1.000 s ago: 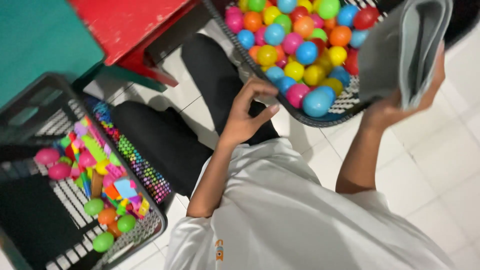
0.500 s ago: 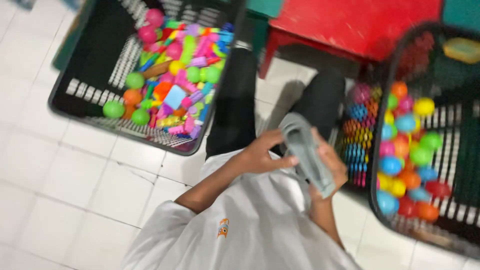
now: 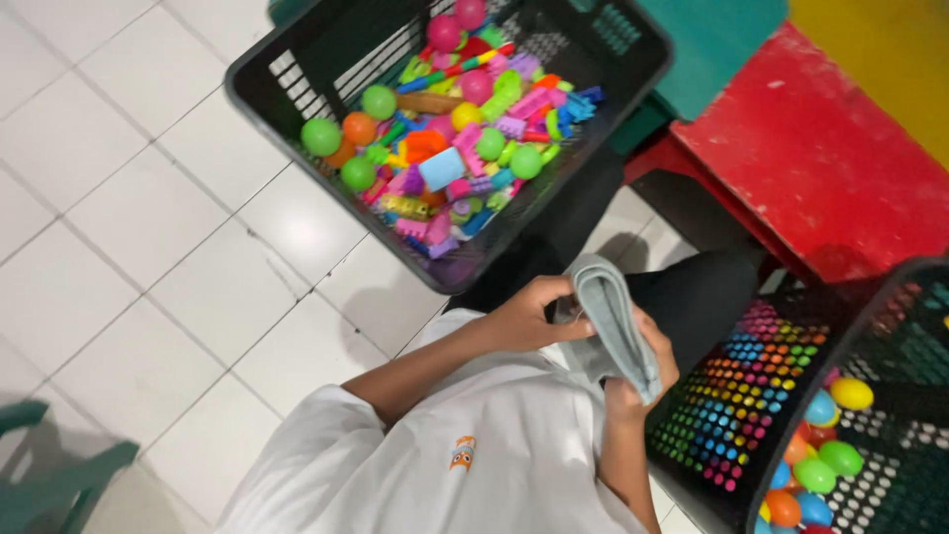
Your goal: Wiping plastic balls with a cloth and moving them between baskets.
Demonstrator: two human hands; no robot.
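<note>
A folded grey cloth (image 3: 615, 318) is held in front of my chest, above my black-trousered lap. My left hand (image 3: 524, 318) grips its left edge with curled fingers. My right hand (image 3: 647, 376) holds it from underneath on the right. I wear a white shirt (image 3: 474, 455). A black basket (image 3: 259, 99) full of coloured plastic blocks and balls stands ahead on the left. Another black basket (image 3: 895, 282) with coloured balls (image 3: 820, 465) sits at my right.
A board of coloured pegs (image 3: 751, 396) leans against the right basket. A red low table (image 3: 820, 158) and a teal one (image 3: 717, 40) stand ahead on the right. White floor tiles (image 3: 129, 247) spread to the left, with a green frame (image 3: 49, 475) at the bottom left.
My right hand brought the cloth down from above the ball basket to my lap. My left hand, open before, has closed on the cloth. My head turned, shifting the view.
</note>
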